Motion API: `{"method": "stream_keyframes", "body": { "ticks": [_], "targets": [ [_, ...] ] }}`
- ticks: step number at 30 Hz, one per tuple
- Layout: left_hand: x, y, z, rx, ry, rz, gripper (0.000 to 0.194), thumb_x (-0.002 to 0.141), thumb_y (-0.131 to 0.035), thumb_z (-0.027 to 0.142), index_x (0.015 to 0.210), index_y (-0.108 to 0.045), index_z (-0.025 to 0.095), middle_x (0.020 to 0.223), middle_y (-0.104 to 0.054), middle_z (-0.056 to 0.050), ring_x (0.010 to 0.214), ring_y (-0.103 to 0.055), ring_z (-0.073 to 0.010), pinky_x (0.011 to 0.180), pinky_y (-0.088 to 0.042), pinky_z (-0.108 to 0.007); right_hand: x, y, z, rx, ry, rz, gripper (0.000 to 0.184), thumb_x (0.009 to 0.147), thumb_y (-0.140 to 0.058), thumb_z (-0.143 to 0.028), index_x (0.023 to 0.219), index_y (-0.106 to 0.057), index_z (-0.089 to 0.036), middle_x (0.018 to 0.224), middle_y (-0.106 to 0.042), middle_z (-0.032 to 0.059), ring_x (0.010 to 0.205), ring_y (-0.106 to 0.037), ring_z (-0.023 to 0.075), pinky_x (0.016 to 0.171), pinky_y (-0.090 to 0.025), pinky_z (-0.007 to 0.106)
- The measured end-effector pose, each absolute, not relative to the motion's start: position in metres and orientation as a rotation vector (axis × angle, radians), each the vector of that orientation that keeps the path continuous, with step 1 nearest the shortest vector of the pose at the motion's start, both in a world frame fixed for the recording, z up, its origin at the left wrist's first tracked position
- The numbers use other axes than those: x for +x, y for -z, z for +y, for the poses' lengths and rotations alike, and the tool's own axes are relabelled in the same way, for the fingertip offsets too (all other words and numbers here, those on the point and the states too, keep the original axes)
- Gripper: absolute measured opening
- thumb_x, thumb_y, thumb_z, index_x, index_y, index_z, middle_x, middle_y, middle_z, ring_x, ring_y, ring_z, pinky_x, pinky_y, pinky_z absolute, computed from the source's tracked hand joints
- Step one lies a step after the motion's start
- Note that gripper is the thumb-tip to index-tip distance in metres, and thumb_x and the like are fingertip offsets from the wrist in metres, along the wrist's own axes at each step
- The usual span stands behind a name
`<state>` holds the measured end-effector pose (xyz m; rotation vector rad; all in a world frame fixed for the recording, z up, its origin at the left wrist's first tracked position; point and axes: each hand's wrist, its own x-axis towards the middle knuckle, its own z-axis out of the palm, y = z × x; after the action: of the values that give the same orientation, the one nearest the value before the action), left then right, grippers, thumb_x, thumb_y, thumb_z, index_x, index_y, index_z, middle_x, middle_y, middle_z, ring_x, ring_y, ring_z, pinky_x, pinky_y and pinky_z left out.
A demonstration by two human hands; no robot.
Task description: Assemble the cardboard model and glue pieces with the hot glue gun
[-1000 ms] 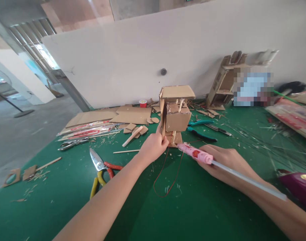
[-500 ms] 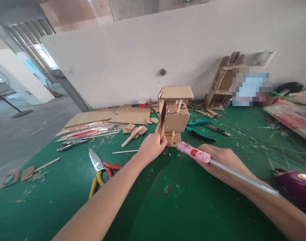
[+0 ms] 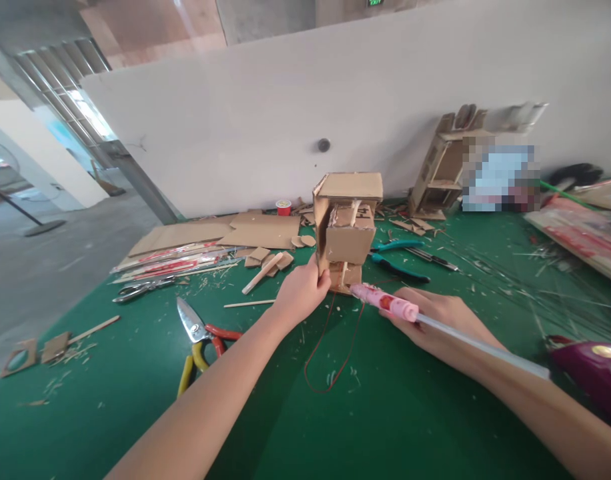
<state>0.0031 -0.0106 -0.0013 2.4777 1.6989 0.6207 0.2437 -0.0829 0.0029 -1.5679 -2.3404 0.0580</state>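
A small cardboard structure (image 3: 350, 245) stands upright on the green table, with thin sticks between its levels. My left hand (image 3: 305, 290) is closed on the lower left edge of it. In my right hand (image 3: 430, 313) is a pink hot glue gun (image 3: 390, 303), fingers wrapped round it. Its tip is at the base of the structure; whether it touches cannot be made out. A clear glue stick (image 3: 480, 345) juts from the gun's back end. Thin red thread (image 3: 308, 367) loops from the base across the table.
Red-and-yellow-handled shears (image 3: 198, 333) lie left of my left forearm. Teal-handled pliers (image 3: 398, 267) and a craft knife (image 3: 435, 259) are behind my right hand. Cardboard sheets (image 3: 265, 230) and wooden sticks lie at the back left. At the right edge sits a purple object (image 3: 593, 370).
The cardboard structure has tipped or shifted very slightly left in my left hand. Both hands and the glue gun stay almost in place.
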Motion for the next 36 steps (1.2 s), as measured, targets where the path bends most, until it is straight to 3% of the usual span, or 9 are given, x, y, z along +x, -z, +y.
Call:
{"method": "stream_keyframes", "body": {
  "ticks": [4,11,20,26,32,36],
  "targets": [
    [0.003,0.001,-0.010,2.483,-0.604,1.776,0.026,0.091,-0.038,0.031,0.106,-0.053,0.016,0.073,-0.067,-0.007,0.064,-0.064,-0.0224,0.057,-0.045,-0.030,0.246,-0.002,-0.080,-1.562,-0.151,-2.246,0.030,0.090,-0.044,-0.048,0.079,-0.056,-0.024,0.073,-0.063,-0.0003,0.058,-0.056,0.0139,0.053,-0.036,0.025],
    [-0.002,-0.001,-0.010,2.468,-0.645,1.882,0.028,0.094,-0.035,0.036,0.096,-0.056,0.017,0.077,-0.068,-0.009,0.069,-0.066,-0.0243,0.059,-0.047,-0.031,0.261,-0.013,-0.071,-1.718,-0.179,-1.978,0.036,0.084,-0.048,-0.051,0.065,-0.054,-0.022,0.057,-0.056,0.0002,0.053,-0.052,0.0162,0.050,-0.037,0.026],
    [-0.005,-0.001,-0.008,2.445,-0.733,1.882,0.025,0.091,-0.041,0.034,0.089,-0.058,0.016,0.071,-0.065,-0.007,0.067,-0.064,-0.0228,0.060,-0.046,-0.031,0.297,-0.026,-0.050,-2.228,-0.167,-1.667,0.046,0.089,-0.031,-0.053,0.089,-0.057,-0.015,0.085,-0.064,0.0196,0.076,-0.061,0.0284,0.062,-0.040,0.032],
    [-0.008,-0.002,-0.009,2.421,-0.805,1.849,0.019,0.089,-0.047,0.034,0.087,-0.056,0.018,0.067,-0.062,-0.003,0.065,-0.062,-0.0203,0.056,-0.043,-0.028,0.299,-0.018,-0.047,-2.273,-0.235,-1.658,0.055,0.086,-0.031,-0.060,0.095,-0.061,-0.014,0.091,-0.066,0.0221,0.080,-0.063,0.0318,0.061,-0.042,0.033],
    [-0.010,-0.004,-0.012,2.443,-0.865,1.811,0.017,0.088,-0.047,0.032,0.077,-0.052,0.019,0.072,-0.061,-0.003,0.074,-0.061,-0.0203,0.064,-0.046,-0.030,0.302,-0.017,-0.048,-2.328,-0.217,-1.690,0.057,0.088,-0.026,-0.058,0.098,-0.061,-0.014,0.095,-0.066,0.0223,0.082,-0.064,0.0323,0.061,-0.041,0.034],
    [-0.010,-0.004,-0.014,2.423,-0.975,1.789,0.011,0.086,-0.049,0.030,0.086,-0.051,0.019,0.082,-0.061,-0.005,0.080,-0.061,-0.0203,0.067,-0.047,-0.030,0.307,-0.017,-0.050,-2.362,-0.166,-1.758,0.053,0.087,-0.030,-0.056,0.099,-0.059,-0.013,0.096,-0.066,0.0230,0.083,-0.064,0.0340,0.062,-0.041,0.035]
  ]
}}
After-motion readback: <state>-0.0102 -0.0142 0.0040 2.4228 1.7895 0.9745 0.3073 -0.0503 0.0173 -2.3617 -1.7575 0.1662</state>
